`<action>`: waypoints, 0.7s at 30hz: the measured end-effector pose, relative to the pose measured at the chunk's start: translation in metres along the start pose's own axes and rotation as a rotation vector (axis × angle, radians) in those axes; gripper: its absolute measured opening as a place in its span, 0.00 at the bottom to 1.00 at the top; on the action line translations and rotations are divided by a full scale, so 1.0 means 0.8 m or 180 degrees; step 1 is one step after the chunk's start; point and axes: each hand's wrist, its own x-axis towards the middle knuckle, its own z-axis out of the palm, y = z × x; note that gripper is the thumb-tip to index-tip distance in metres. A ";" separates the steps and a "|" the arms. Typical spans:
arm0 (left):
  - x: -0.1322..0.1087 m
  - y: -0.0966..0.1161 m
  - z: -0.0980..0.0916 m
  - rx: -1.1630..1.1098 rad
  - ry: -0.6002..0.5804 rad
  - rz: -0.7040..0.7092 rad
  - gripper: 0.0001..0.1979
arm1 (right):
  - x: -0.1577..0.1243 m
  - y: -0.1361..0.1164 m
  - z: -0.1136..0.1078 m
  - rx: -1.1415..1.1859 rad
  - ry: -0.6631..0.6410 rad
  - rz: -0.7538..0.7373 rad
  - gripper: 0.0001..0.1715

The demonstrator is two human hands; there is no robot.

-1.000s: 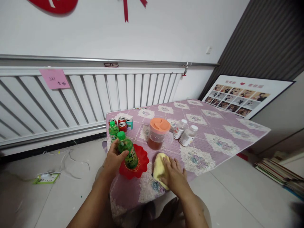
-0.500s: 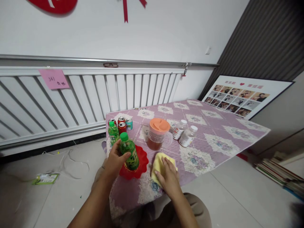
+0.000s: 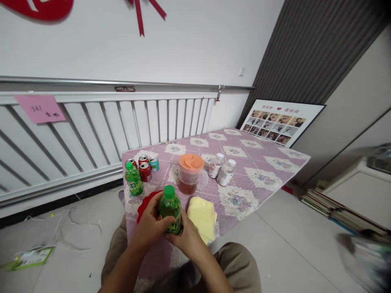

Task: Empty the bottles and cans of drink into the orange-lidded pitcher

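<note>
My left hand (image 3: pixel 151 226) is wrapped round a green drink bottle (image 3: pixel 170 208) with a green cap, held upright just above the near edge of the table. My right hand (image 3: pixel 187 238) grips the same bottle at its lower right side. A yellow cloth (image 3: pixel 202 215) lies flat on the purple patterned tablecloth (image 3: pixel 262 179) just right of the bottle. A red plate (image 3: pixel 143 202) sits partly hidden behind my left hand.
A jug with an orange lid (image 3: pixel 190 174) stands behind the cloth. Two white-capped bottles (image 3: pixel 222 169) lie right of it. A second green bottle (image 3: pixel 133 179) and three cans (image 3: pixel 145 167) stand at the table's left corner. A radiator lines the wall; books lie on the floor at right.
My right hand left the yellow cloth and took hold of the green bottle. My left hand lifted the bottle off the red plate toward me. The camera view swung to the right.
</note>
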 end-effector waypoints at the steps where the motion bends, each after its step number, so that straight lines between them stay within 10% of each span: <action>1: 0.000 -0.002 0.005 -0.0028 -0.0100 0.0009 0.42 | -0.003 0.003 -0.003 -0.0040 0.0072 0.0041 0.45; 12: -0.003 -0.044 0.074 0.0834 -0.0474 0.0588 0.35 | -0.014 0.022 -0.108 -0.0436 0.1381 0.0336 0.30; 21: -0.025 -0.125 0.092 0.3104 -0.2182 0.0610 0.37 | -0.007 0.129 -0.237 -0.0754 0.2840 0.0973 0.35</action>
